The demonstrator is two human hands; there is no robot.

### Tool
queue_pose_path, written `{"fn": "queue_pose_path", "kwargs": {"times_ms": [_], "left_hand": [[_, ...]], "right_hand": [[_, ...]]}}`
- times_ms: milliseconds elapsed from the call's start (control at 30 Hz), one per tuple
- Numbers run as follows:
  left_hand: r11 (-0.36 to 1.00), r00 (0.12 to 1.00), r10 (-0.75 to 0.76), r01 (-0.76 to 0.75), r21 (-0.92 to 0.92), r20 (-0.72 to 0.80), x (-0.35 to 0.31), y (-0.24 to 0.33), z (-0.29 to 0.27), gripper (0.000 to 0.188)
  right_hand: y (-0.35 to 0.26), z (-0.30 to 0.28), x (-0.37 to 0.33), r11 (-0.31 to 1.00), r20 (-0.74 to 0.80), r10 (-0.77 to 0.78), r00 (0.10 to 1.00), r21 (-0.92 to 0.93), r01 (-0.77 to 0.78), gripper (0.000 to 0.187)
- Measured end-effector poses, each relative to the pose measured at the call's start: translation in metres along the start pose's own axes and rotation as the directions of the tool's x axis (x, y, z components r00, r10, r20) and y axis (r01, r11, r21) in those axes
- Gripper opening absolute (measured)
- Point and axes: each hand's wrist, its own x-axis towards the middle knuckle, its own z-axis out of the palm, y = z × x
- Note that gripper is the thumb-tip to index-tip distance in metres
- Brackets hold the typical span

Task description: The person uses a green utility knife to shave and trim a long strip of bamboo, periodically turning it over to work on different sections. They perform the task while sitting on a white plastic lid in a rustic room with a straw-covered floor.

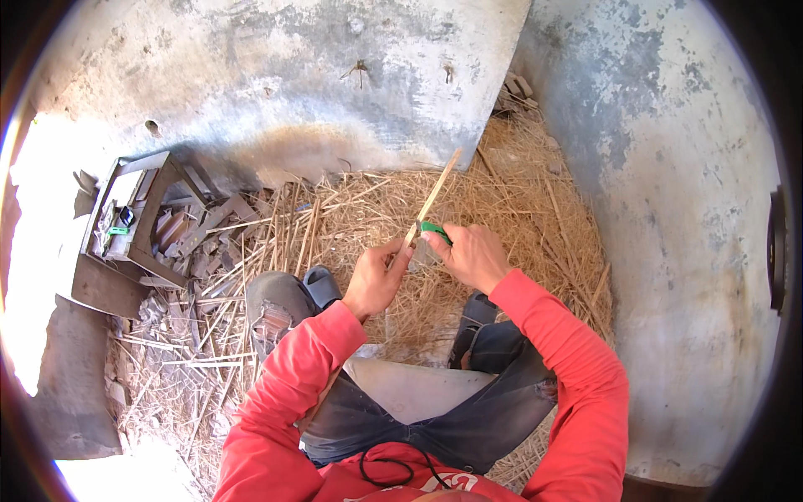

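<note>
In my left hand (378, 276) is the lower end of a thin split wooden strip (435, 191), pinched between thumb and fingers. The strip slants up and away to the right, its far end free in the air. My right hand (473, 258) is closed round a green-handled knife (436, 232), likely a utility cutter. The knife's tip meets the strip just above my left thumb; how much blade is out cannot be made out. Both hands are close together in front of my knees.
Straw-like shavings (519, 209) and loose strips (293, 226) cover the floor. At left a worn wooden stand (134, 243) holds small items, including a green one (119, 231). Weathered walls (669, 251) rise ahead and at right. Sandals (321, 286) lie near my feet.
</note>
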Motion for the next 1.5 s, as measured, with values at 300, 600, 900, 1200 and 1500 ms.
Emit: {"fn": "queue_pose_path", "kwargs": {"times_ms": [300,600,900,1200,1500], "left_hand": [[0.999,0.994,-0.016,0.012,0.036,0.106,-0.011,0.005,-0.006,0.03],[0.907,0.976,-0.098,0.168,-0.386,0.193,-0.035,0.011,-0.036,0.037],[0.969,0.996,-0.022,0.042,-0.241,0.086,-0.02,0.006,-0.01,0.034],[0.993,0.994,0.0,0.013,-0.121,0.11,-0.026,-0.007,-0.007,0.034],[0.997,0.994,-0.047,0.052,-0.056,0.101,-0.039,-0.006,-0.013,0.03]], "right_hand": [[0.053,-0.004,0.032,0.971,-0.03,0.172,0.985,-0.161,-0.174,0.074],[0.119,-0.069,0.015,0.929,-0.394,0.367,0.843,0.102,-0.356,0.075],[-0.018,-0.011,-0.011,0.992,0.007,0.01,1.0,0.122,-0.011,0.073],[0.015,-0.031,0.012,0.986,-0.018,0.165,0.986,-0.033,-0.165,0.08],[0.018,-0.006,0.003,0.996,-0.022,0.063,0.998,-0.056,-0.065,0.077]]}}
